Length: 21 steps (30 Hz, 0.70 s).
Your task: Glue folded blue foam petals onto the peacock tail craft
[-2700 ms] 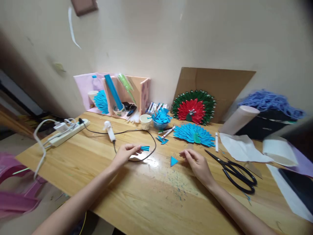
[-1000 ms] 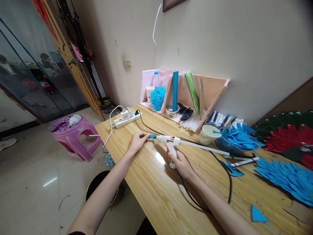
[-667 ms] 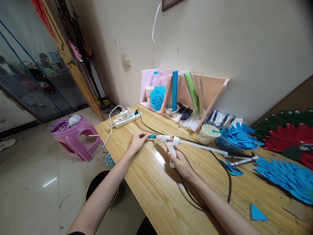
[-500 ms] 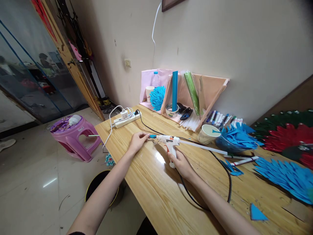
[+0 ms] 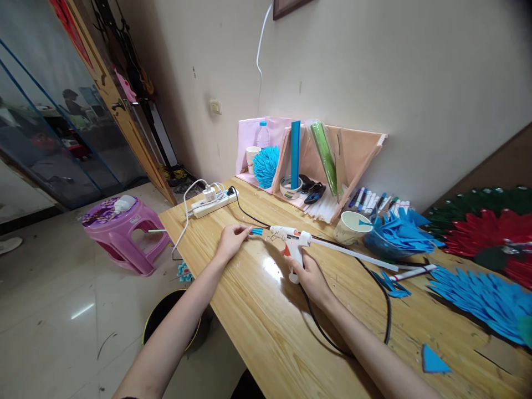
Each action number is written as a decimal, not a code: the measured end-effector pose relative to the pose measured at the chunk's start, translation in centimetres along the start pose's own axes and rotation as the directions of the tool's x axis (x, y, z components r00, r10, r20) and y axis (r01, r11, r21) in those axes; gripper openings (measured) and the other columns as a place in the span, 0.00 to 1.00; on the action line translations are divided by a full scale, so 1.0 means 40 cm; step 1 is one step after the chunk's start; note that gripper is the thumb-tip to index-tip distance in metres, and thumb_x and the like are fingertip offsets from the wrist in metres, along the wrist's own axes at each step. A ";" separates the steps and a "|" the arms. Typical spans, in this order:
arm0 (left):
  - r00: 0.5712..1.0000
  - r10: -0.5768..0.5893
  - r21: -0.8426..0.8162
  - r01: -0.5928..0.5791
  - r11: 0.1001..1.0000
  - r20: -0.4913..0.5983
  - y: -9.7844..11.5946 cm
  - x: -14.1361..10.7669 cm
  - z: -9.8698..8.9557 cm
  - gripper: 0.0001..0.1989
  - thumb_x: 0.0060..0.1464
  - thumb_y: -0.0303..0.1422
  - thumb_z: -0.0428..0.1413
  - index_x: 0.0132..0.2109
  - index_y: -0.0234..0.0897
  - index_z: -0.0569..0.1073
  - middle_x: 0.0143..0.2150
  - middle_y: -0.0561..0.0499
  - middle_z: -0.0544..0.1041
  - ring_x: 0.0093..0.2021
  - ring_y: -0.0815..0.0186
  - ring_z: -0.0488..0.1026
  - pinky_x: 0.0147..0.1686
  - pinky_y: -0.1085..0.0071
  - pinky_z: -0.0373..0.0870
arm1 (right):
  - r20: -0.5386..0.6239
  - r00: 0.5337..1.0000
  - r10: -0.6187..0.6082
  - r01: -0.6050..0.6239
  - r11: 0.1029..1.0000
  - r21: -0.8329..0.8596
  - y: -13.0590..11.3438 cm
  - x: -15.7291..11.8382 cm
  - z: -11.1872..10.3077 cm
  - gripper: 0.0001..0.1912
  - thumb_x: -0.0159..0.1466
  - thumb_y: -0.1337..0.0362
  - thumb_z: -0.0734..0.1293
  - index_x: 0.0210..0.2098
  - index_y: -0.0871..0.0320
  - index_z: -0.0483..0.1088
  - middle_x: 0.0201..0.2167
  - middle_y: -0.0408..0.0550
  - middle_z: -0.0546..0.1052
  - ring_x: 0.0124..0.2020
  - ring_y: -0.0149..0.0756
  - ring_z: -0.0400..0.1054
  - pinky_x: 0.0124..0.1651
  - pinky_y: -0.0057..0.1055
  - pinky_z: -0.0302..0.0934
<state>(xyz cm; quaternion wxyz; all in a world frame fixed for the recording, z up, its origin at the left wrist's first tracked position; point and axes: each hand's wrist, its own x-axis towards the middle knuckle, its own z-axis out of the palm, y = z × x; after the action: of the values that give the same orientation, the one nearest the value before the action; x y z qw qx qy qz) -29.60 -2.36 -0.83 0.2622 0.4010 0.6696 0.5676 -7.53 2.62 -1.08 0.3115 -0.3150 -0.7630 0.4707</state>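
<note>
L hand (image 5: 233, 241) is pinching small blue piece (image 5: 257, 231) by one end, over table (image 5: 257, 332), prob. leaving other end exposed; R hand (image 5: 313, 277) is gripping glue gun (image 5: 293, 246) by handle (image 5: 295, 269), nozzle (image 5: 275, 230) pointing toward piece; black cord (image 5: 388, 313) is looping on table, prob. giving slack.

The light-brown wooden table (image 5: 257, 327) looks smooth and varnished, throwing back a bright white glare. The white, pistol-shaped plastic glue gun (image 5: 296, 241) has a smooth shell; the narrow blue strips (image 5: 257, 231) look matt. At far right, the red, petalled ornament (image 5: 477, 246) shines, while the blue, feathery fan (image 5: 482, 302) nearer looks matt and clothlike. On the left, the pink plastic stool (image 5: 143, 235) is smooth and the grey tiled floor (image 5: 50, 338) glossy.
</note>
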 end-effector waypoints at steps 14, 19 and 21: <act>0.998 -0.058 -0.102 0.061 0.993 0.030 0.015 -0.008 0.008 0.15 0.40 0.40 0.60 0.31 0.31 0.77 0.25 0.49 0.77 0.24 0.69 0.71 0.27 0.74 0.67 | 0.074 0.997 -0.023 0.020 0.999 0.040 0.001 0.001 0.001 0.11 0.61 0.58 0.57 0.33 0.60 0.65 0.29 0.45 0.70 0.30 0.34 0.63 0.34 0.27 0.56; 0.997 -0.065 -0.120 0.069 0.990 0.038 0.012 -0.007 0.009 0.15 0.40 0.40 0.61 0.31 0.31 0.77 0.26 0.49 0.78 0.24 0.69 0.71 0.27 0.74 0.68 | 0.069 0.997 -0.024 0.023 0.999 0.023 0.001 0.003 0.003 0.12 0.61 0.58 0.57 0.32 0.60 0.64 0.28 0.45 0.70 0.30 0.34 0.63 0.35 0.28 0.56; 0.997 -0.065 -0.123 0.069 0.990 0.039 0.011 -0.007 0.009 0.15 0.40 0.40 0.61 0.31 0.31 0.77 0.25 0.49 0.78 0.24 0.69 0.71 0.27 0.74 0.68 | 0.075 0.997 -0.018 0.017 1.000 0.020 0.002 0.003 0.004 0.12 0.61 0.57 0.57 0.33 0.60 0.65 0.28 0.45 0.70 0.30 0.34 0.63 0.34 0.27 0.56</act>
<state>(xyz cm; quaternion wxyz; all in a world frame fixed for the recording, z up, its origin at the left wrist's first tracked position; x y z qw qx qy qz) -29.04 -2.36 -0.50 0.3173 0.3709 0.6413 0.5920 -7.73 2.67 -1.19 0.2899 -0.2874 -0.7723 0.4867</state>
